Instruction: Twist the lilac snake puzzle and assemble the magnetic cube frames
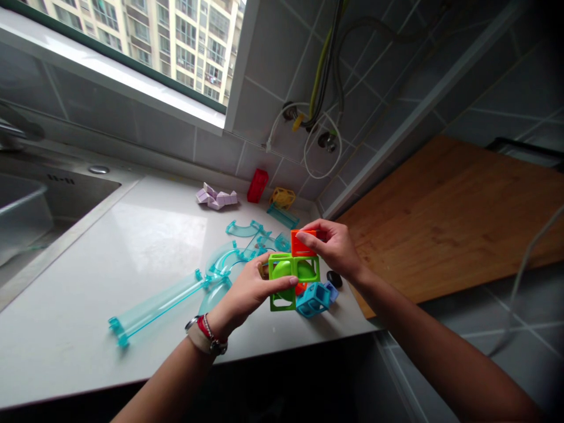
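Note:
My left hand (247,292) is closed around a stack of green open-frame cube blocks (291,281) standing on the white counter (132,258). Pinched in my right hand (335,247) is an orange cube block (303,242), which sits on top of the green stack. A blue frame cube (314,299) lies against the green blocks on the right. A small black object (334,278) rests just below my right wrist.
Translucent teal track pieces (176,296) lie across the counter on the left. Near the tiled wall are pale purple pieces (217,197), a red block (258,185) and a yellow block (282,198). A steel sink (39,211) is far left; a wooden board (453,217) is right.

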`<state>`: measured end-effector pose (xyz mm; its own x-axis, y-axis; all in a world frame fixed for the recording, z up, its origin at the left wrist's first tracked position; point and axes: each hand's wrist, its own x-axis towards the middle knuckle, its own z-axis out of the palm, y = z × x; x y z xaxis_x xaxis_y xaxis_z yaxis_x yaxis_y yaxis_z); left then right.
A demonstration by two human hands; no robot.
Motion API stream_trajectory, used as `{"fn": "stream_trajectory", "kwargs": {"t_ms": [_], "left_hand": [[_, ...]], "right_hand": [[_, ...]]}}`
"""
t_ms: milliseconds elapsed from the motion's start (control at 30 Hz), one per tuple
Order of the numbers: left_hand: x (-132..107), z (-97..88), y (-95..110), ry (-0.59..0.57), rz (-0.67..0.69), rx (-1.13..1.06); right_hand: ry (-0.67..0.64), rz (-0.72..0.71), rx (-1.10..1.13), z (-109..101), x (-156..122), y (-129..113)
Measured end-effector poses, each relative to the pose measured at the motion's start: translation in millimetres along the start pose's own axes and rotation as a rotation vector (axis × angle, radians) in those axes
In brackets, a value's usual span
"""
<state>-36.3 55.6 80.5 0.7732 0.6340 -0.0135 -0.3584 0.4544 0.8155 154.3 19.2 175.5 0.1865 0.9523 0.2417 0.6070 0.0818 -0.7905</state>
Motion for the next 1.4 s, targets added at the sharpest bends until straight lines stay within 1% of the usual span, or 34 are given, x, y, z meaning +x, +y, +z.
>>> {"fn": "stream_trajectory", "kwargs": {"t_ms": [100,233,400,467,533,633,700,767,867,933,1033,1133,1200,1267,1333,1400], "left_hand": [[-1.3,-0.9,2.4,-0.021,0.001,0.013],[-2.2,-0.9,5.8,-0.015,0.019,0.012],[-2.6,-1.3,7.5,0.009,0.043,0.018],[-2.7,-3.6,8.7,0.035,0.056,0.004],[-2.8,-7.0,10.4,0.074,0.063,-0.030],[-2.7,-12.7,13.4,0.155,0.065,-0.117],[-2.0,-15.8,15.2,0.205,0.065,-0.196],[-0.7,-17.7,16.2,0.218,0.078,-0.274],[1.2,-18.3,16.1,0.177,0.107,-0.356],[1.5,-17.6,15.4,0.162,0.112,-0.391],[0.4,-16.6,14.6,0.156,0.103,-0.413],[-0.9,-16.7,15.0,0.135,0.100,-0.401],[-1.1,-17.7,16.1,0.158,0.098,-0.381],[-0.8,-19.4,17.3,0.214,0.092,-0.361],[0.0,-21.5,18.2,0.269,0.091,-0.348],[0.9,-22.9,18.4,0.297,0.101,-0.348]], "right_hand": [[-0.012,-0.002,0.001,0.3,-0.5,-3.8],[0.021,0.014,0.075,4.0,-2.5,-10.6],[0.126,0.070,0.216,10.9,-3.8,-12.6],[0.178,0.115,0.292,8.7,-1.7,-9.4],[0.239,0.148,0.356,0.5,1.9,-2.3],[0.312,0.184,0.342,-21.0,7.2,18.4],[0.326,0.229,0.217,-35.3,8.5,39.4],[0.304,0.278,0.121,-44.6,7.7,64.6],[0.228,0.340,-0.019,-47.6,4.4,104.2],[0.192,0.344,-0.134,-44.9,2.1,127.4],[0.132,0.331,-0.276,-39.0,-1.5,152.7],[0.065,0.329,-0.359,-36.3,-4.2,167.1],[0.036,0.314,-0.386,-40.4,-3.6,172.0],[0.040,0.290,-0.403,-51.2,0.2,174.2],[0.083,0.272,-0.430,-67.7,6.3,175.3],[0.136,0.270,-0.470,-85.9,12.8,177.2]]}}
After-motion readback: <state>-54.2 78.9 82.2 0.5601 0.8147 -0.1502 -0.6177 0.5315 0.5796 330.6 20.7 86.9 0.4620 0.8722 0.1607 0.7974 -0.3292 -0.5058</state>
